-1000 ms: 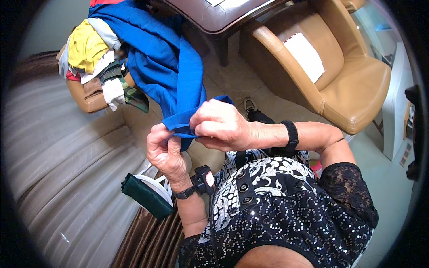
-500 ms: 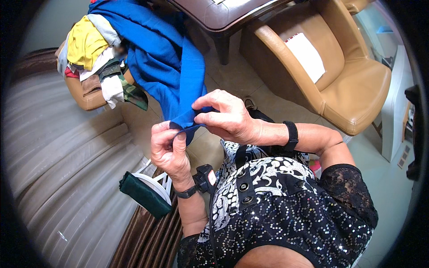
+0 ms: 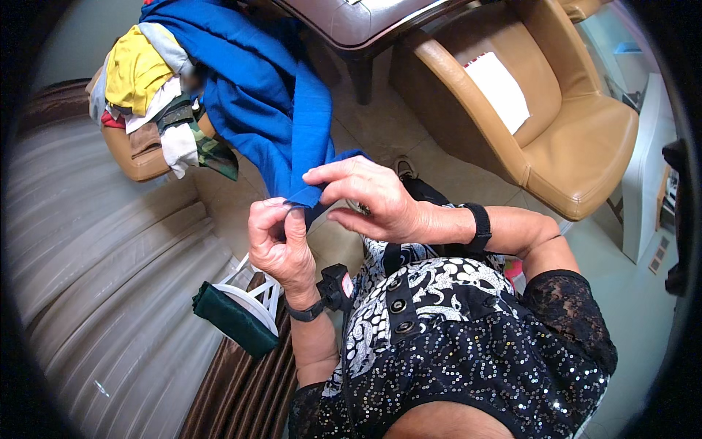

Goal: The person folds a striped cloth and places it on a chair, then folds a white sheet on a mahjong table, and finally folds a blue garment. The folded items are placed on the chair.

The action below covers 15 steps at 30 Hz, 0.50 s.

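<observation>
A large blue cloth [image 3: 267, 95] hangs down from the heap at the upper left to my hands. My left hand [image 3: 281, 245] is closed, pinching the cloth's lower edge between thumb and fingers. Just right of it, my right hand [image 3: 376, 197] has its fingertips against the cloth, with the thumb apart from the fingers. Part of the cloth passes behind the right hand and is hidden there.
Yellow, white and camouflage garments [image 3: 139, 73] lie heaped on a tan seat [image 3: 142, 168]. A dark table [image 3: 358, 25] stands ahead. At right is a tan armchair [image 3: 585, 154] with a white sheet [image 3: 497, 91]. A dark green cloth [image 3: 234, 318] lies on a white stool [image 3: 259, 300].
My right thumb has parted from its fingers, which shifted slightly left along the cloth. My left hand keeps its pinch, and less of the cloth's edge shows between the hands.
</observation>
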Tool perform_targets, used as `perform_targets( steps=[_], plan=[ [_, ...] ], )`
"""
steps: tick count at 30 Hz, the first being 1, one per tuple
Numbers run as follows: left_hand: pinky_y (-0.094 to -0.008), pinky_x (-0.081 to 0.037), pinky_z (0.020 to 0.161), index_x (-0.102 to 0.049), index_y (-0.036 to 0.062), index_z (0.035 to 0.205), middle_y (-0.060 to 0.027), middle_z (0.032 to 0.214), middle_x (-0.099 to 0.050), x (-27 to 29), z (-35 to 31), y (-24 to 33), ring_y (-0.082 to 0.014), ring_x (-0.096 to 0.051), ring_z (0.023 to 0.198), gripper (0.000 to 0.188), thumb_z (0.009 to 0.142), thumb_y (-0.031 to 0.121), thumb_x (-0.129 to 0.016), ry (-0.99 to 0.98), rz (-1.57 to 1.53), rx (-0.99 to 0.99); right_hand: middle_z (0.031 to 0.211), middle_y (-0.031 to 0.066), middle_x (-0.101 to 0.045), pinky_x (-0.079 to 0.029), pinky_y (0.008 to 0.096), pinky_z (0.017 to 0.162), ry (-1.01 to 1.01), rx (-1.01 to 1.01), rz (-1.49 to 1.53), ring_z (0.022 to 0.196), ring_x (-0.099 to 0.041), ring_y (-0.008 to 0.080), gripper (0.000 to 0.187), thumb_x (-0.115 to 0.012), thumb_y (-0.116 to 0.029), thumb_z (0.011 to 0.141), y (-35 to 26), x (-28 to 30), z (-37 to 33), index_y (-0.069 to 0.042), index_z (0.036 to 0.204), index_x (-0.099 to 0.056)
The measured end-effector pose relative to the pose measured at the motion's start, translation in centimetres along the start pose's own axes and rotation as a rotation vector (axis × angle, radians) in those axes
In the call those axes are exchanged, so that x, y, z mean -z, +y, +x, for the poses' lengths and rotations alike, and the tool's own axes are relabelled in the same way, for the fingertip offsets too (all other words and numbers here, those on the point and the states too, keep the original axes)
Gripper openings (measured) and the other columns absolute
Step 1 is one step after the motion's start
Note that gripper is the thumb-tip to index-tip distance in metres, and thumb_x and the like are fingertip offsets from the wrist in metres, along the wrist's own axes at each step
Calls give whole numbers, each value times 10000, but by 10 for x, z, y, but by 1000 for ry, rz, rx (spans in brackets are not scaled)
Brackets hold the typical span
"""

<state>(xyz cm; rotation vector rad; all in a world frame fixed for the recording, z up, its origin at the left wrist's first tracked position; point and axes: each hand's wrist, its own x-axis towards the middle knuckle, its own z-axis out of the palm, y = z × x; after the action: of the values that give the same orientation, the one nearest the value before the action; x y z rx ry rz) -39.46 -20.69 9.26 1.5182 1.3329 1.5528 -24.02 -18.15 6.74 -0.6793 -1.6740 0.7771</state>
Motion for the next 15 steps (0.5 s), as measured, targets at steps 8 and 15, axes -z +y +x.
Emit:
perform_targets(
  steps=[8,15],
  plan=[
    [-220,-427,669,-562,19,804,-64,812,-535,-1,1,3,-128,-519,751,132,742,-15,-673,-10,42,-9,964,108,-609,-466,345,750,37,-24,-5,877,-592,269,375,-699,-153,695,10,-3,5,-29,1025,-571],
    [-220,-427,643,-570,16,799,-53,798,-538,-2,3,1,-126,-521,738,123,742,-9,-676,-15,40,-24,913,114,-621,-468,337,739,-46,-55,57,850,-598,252,343,-697,-136,714,10,-5,7,-12,1017,-596]
  ],
)
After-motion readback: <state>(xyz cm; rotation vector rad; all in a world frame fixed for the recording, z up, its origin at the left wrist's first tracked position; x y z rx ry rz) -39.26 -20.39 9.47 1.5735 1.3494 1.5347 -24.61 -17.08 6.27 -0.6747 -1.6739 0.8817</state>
